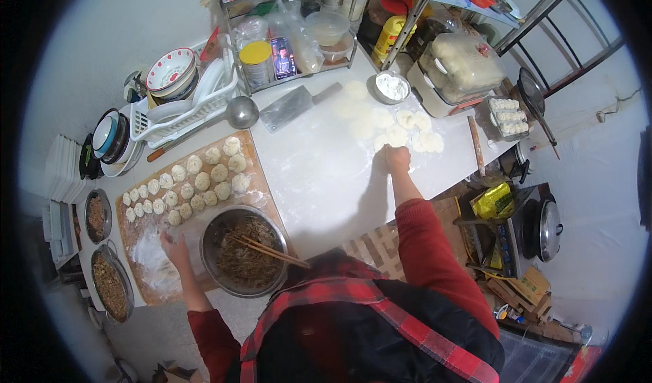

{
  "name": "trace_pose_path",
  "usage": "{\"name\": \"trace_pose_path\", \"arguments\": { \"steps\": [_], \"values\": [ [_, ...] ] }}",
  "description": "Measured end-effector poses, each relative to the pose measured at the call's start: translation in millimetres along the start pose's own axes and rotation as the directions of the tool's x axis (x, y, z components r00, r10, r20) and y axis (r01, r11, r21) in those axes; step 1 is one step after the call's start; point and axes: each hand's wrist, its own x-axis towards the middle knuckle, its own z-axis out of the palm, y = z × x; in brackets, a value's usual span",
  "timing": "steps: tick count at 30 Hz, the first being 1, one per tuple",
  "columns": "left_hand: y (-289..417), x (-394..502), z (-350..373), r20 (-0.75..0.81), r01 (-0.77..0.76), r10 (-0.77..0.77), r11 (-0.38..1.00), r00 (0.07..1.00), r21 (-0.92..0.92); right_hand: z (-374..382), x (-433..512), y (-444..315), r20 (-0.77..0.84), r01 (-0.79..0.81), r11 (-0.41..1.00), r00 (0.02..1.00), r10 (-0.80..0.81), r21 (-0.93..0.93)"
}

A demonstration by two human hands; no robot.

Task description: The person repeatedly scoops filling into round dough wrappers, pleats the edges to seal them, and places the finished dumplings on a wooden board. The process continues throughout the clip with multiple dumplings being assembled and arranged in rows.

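Note:
My left hand (176, 250) hovers over the floured part of a wooden board (249, 179), fingers apart and nothing in them. Just beyond it lie rows of pleated filled buns (202, 181). Right of that hand stands a steel bowl (204, 260) of dark shredded filling (244, 260), with wooden chopsticks (275, 251) resting across it. My right hand (398, 159) reaches far over the white table (316, 189). Its curled fingers touch the near edge of the round dough wrappers (396, 134); whether they pinch one is hidden.
At the back lie a cleaver (288, 109), a steel ladle (242, 113) and a flour bowl (392, 87). A rolling pin (476, 146) is near the right edge. A dish rack (183, 120) stands back left. Two bowls of filling (97, 215) (111, 283) sit far left.

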Motion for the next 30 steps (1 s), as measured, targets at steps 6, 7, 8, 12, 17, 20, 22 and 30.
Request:
{"name": "trace_pose_path", "arguments": {
  "steps": [6, 7, 8, 12, 17, 20, 22, 30],
  "values": [
    [100, -70, 1, 0.099, 0.009, 0.023, 0.948, 0.995, -0.318, 22, 22, 1, -0.155, 0.061, 0.997, 0.985, -0.069, -0.054],
    [115, -80, 4, 0.115, -0.006, 0.051, 0.934, 0.992, -0.357, 31, 30, 5, -0.122, 0.104, 0.994, 0.988, -0.1, 0.029],
    [129, -88, 8, 0.126, 0.009, 0.043, 0.925, 0.991, -0.38, 38, 38, 12, -0.109, 0.143, 0.982, 0.985, -0.13, 0.12],
    [179, -113, 22, 0.189, -0.009, 0.119, 0.866, 0.975, -0.499, 59, 70, 32, 0.066, 0.441, 0.895, 0.897, -0.437, -0.066],
    [225, -150, 40, 0.361, 0.135, 0.124, 0.779, 0.924, -0.613, 60, 59, 0, -0.049, 0.468, 0.83, 0.877, -0.477, 0.304],
    [254, -165, 56, 0.507, 0.288, 0.118, 0.705, 0.854, -0.648, 33, -3, -38, 0.196, 0.289, 0.673, 0.813, -0.548, 0.68],
    [275, -173, 69, 0.605, 0.381, 0.219, 0.603, 0.766, -0.701, 9, -66, -64, 0.388, 0.008, 0.548, 0.697, -0.603, 0.837],
    [284, -185, 99, 0.572, 0.606, 0.214, -0.382, 0.792, -0.697, 7, -268, -105, 0.661, -0.273, 0.602, 0.314, -0.682, 0.751]
  ]
}}
